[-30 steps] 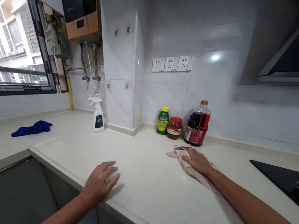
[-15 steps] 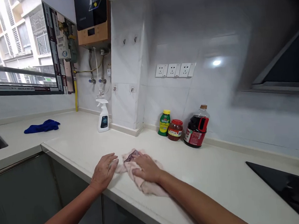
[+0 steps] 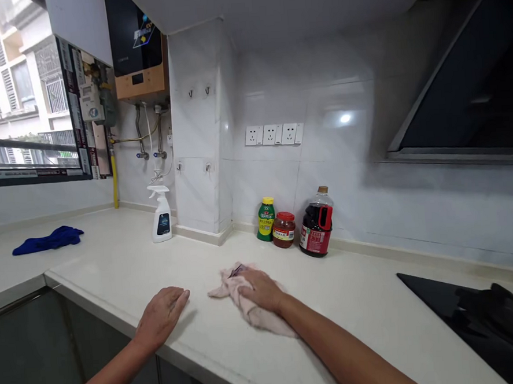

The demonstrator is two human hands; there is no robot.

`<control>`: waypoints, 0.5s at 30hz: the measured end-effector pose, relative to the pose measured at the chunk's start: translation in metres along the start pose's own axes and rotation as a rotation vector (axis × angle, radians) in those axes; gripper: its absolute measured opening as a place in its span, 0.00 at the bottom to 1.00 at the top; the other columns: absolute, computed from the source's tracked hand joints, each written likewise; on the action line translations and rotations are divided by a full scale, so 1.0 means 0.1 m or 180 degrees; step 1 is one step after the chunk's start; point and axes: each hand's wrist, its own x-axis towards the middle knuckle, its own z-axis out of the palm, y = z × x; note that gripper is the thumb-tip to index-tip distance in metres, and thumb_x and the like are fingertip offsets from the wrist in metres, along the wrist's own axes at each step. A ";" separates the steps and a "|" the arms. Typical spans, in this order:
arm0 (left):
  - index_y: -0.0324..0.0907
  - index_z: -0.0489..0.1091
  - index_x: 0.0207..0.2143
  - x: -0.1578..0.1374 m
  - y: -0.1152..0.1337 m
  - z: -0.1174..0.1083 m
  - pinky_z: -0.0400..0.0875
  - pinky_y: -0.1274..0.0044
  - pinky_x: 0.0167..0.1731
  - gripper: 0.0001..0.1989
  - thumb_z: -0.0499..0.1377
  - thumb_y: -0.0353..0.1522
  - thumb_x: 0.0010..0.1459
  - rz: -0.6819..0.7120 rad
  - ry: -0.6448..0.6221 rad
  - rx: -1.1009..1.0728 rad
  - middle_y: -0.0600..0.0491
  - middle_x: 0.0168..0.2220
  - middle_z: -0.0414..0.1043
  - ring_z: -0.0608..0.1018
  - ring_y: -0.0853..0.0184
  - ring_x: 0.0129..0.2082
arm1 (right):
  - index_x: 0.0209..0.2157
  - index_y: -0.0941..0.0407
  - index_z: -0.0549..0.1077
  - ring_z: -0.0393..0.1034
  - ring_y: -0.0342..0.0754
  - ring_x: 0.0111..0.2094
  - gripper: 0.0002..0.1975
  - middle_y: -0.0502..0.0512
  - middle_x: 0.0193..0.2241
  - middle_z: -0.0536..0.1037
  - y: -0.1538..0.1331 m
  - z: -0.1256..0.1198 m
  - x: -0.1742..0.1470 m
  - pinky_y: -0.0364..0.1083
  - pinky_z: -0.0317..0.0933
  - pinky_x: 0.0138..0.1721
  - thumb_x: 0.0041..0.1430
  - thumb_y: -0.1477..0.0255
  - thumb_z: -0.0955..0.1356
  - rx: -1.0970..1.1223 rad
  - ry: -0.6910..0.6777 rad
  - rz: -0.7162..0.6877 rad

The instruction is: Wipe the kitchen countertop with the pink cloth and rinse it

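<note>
My right hand [image 3: 265,291] presses on a crumpled pale pink cloth [image 3: 264,319] lying on the white countertop [image 3: 355,319]. Its fingers rest over the cloth, where a dark patterned patch shows by the fingertips. To the left, near the counter's front edge, my left hand [image 3: 163,315] is stretched out with nothing in it. A gap separates it from the cloth. Behind the cloth, by the wall, stand a green bottle with a yellow cap [image 3: 266,219], a red-lidded jar [image 3: 284,231] and a large dark sauce bottle with a red handle [image 3: 316,226].
A white spray bottle [image 3: 161,218] stands by the tiled pillar [image 3: 199,189]. Farther left lies a blue cloth [image 3: 48,239]. At the right is a black cooktop [image 3: 455,307] under a dark range hood [image 3: 468,98]. Wall sockets [image 3: 273,135] sit above the bottles.
The view has swung right. My right hand and the pink cloth have slid right along the counter, and the gap to my left hand has widened.
</note>
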 end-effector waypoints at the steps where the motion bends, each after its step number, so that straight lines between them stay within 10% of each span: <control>1: 0.46 0.77 0.37 0.00 -0.01 0.00 0.73 0.70 0.46 0.24 0.47 0.49 0.66 -0.0042 0.0031 0.0015 0.51 0.41 0.81 0.80 0.60 0.43 | 0.57 0.53 0.71 0.64 0.55 0.60 0.23 0.56 0.58 0.73 0.19 -0.06 0.06 0.54 0.55 0.61 0.64 0.61 0.62 -0.0053 0.0069 0.0183; 9: 0.46 0.76 0.34 0.04 -0.02 0.01 0.73 0.73 0.40 0.23 0.49 0.50 0.65 -0.0152 0.0190 0.0023 0.52 0.37 0.81 0.81 0.60 0.39 | 0.64 0.55 0.65 0.56 0.57 0.65 0.28 0.58 0.64 0.66 1.63 -0.57 -0.63 0.56 0.47 0.64 0.68 0.60 0.55 -0.0662 0.0287 0.1689; 15: 0.45 0.75 0.33 0.04 0.04 0.00 0.72 0.72 0.40 0.25 0.47 0.50 0.64 -0.0161 0.0152 0.0102 0.50 0.37 0.81 0.81 0.59 0.39 | 0.62 0.53 0.66 0.54 0.62 0.66 0.29 0.59 0.65 0.64 1.79 -0.90 -1.73 0.62 0.50 0.63 0.68 0.58 0.53 -0.1059 0.0233 0.2316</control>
